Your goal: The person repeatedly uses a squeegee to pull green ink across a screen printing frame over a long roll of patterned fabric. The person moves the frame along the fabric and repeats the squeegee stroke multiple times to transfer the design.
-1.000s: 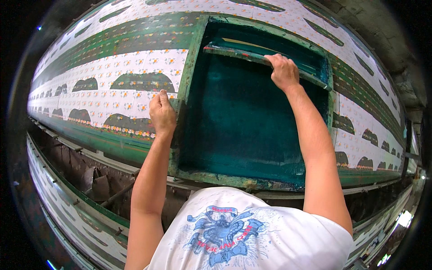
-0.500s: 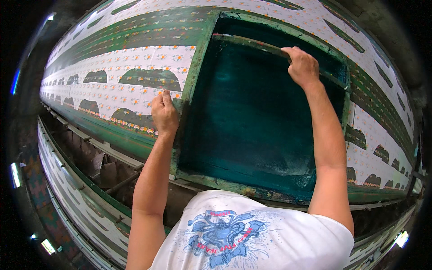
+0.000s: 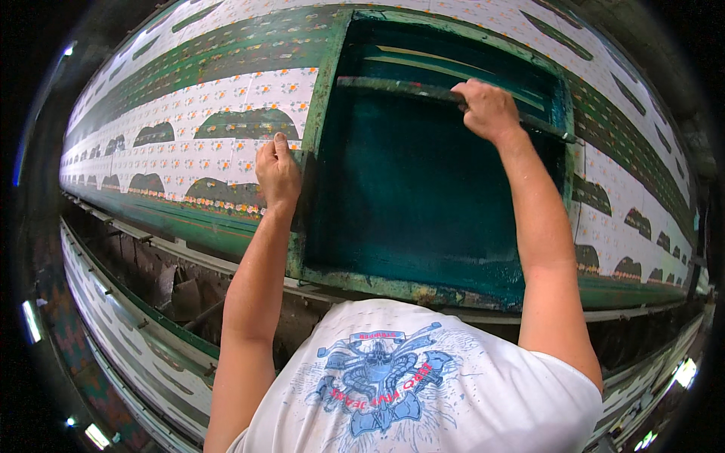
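Note:
A large screen printing frame (image 3: 323,113) with green-stained edges lies on the long printing table, its mesh (image 3: 423,189) coated in dark teal ink. My right hand (image 3: 489,109) is closed around the top of a long squeegee (image 3: 400,87), which spans the far part of the screen from side to side. Beyond the squeegee, pale strips show through the mesh. At the frame's left side, about halfway along, my left hand (image 3: 278,172) is closed with the thumb up, gripping the frame's edge; its fingertips are hidden.
White fabric (image 3: 249,90) printed with small orange flowers and dark scalloped shapes covers the table on both sides of the frame. A rail (image 3: 158,241) runs along the near table edge, with a dark gap below it. Another printed table (image 3: 128,332) stands at the lower left.
My right hand has drawn the squeegee toward me, uncovering pale strips on the mesh behind it. My left hand keeps its place at the frame. The view has shifted slightly.

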`<state>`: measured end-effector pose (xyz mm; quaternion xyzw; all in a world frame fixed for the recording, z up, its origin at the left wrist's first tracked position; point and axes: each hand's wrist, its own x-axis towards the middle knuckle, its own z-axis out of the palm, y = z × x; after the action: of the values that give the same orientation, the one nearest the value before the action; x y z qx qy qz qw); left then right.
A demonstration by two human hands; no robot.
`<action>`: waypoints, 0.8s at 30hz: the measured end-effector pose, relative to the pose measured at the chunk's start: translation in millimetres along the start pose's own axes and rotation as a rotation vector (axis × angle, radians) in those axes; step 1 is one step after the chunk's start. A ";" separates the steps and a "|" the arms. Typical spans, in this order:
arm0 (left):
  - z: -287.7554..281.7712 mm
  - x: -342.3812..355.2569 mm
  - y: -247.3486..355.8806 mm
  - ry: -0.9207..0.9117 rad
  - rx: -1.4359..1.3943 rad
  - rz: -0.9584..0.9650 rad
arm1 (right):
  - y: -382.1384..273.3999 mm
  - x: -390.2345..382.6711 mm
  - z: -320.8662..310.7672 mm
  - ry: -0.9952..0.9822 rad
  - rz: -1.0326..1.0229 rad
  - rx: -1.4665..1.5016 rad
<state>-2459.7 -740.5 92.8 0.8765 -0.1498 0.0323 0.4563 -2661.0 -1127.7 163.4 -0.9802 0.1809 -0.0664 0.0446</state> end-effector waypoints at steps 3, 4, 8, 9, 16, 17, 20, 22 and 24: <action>-0.4 3.1 -2.3 -0.011 -0.022 0.000 | -35.7 -46.2 -7.9 -0.021 0.000 0.008; -0.9 5.2 -2.8 -0.024 -0.023 0.002 | -44.7 -63.2 -6.7 0.011 -0.018 -0.003; -1.4 7.0 -1.3 -0.037 -0.036 0.012 | -90.2 -134.1 -5.2 0.039 0.009 0.021; -1.0 5.7 -1.9 -0.054 -0.047 0.007 | -102.0 -151.4 -6.1 0.034 0.014 0.025; -3.1 5.2 -10.0 -0.103 -0.099 0.059 | -178.7 -252.5 -8.4 0.033 0.039 0.014; -4.4 4.0 -9.4 -0.113 -0.087 0.065 | -187.5 -265.2 -11.5 0.028 0.035 0.032; -5.9 4.1 -13.1 -0.104 -0.024 0.108 | -203.9 -289.4 -12.7 0.049 0.027 0.037; -4.8 4.0 -8.9 -0.098 0.017 0.142 | -208.0 -298.9 -11.8 0.050 0.042 0.023; -1.4 3.4 -8.2 -0.094 0.051 0.163 | -209.2 -307.5 -11.8 0.040 0.022 0.067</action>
<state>-2454.0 -735.8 87.9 0.8734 -0.2412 0.0320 0.4220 -2874.4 -822.9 163.3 -0.9746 0.1903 -0.0914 0.0744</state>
